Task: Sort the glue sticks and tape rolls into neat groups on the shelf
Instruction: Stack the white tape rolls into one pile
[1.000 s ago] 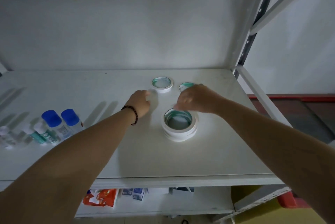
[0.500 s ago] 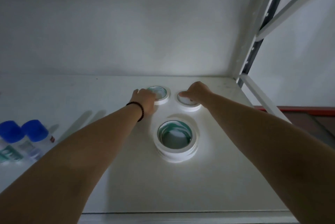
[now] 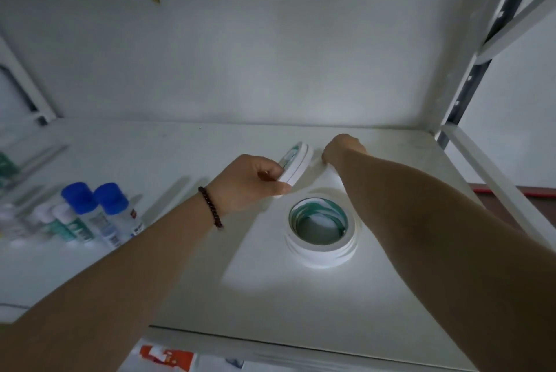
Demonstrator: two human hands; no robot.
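I note the left hand (image 3: 251, 183) pinching a tilted tape roll (image 3: 296, 165) lifted off the shelf (image 3: 186, 275), the right hand (image 3: 343, 150) with its fingers hidden so its grip cannot be told, a stack of rolls (image 3: 322, 230) near it, and blurred glue sticks (image 3: 90, 215) far left.

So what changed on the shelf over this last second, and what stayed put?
The left hand took hold of the small white tape roll with the green core, which lay flat before, and tipped it up on edge. The right hand moved back from the large stack of white tape rolls to the far roll, which it now hides. The stack and the blue-capped glue sticks stayed put.
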